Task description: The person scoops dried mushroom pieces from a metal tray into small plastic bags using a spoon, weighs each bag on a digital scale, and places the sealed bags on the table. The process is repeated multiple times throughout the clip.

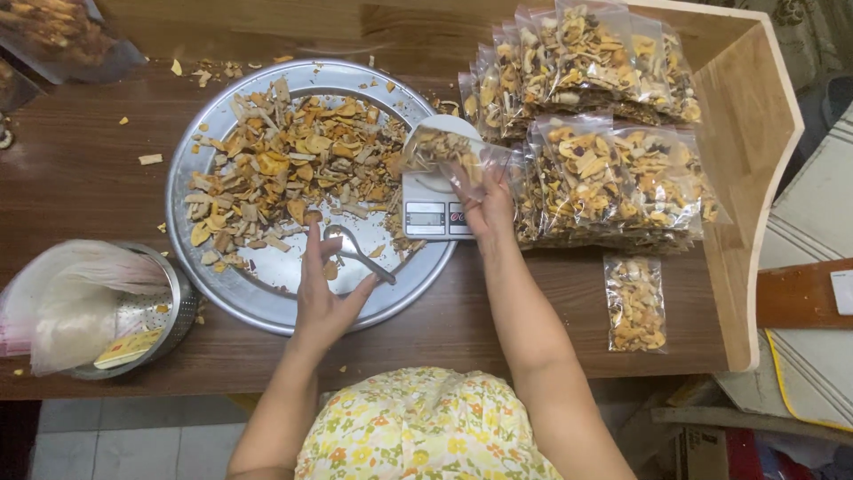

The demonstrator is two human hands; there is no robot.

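Now right hand (pixel 487 206) fingers grip bag (pixel 444 148) over scale (pixel 433 206)

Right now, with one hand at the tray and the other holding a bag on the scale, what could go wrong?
1. The open bag lies tilted on the small scale, steadied only by the right hand; chips may spill out.
2. The scale overlaps the metal tray rim, so it might rock and weigh falsely.
3. The left hand is beside the spoon, not clearly gripping it; a nudge could scatter dried chips onto the table.
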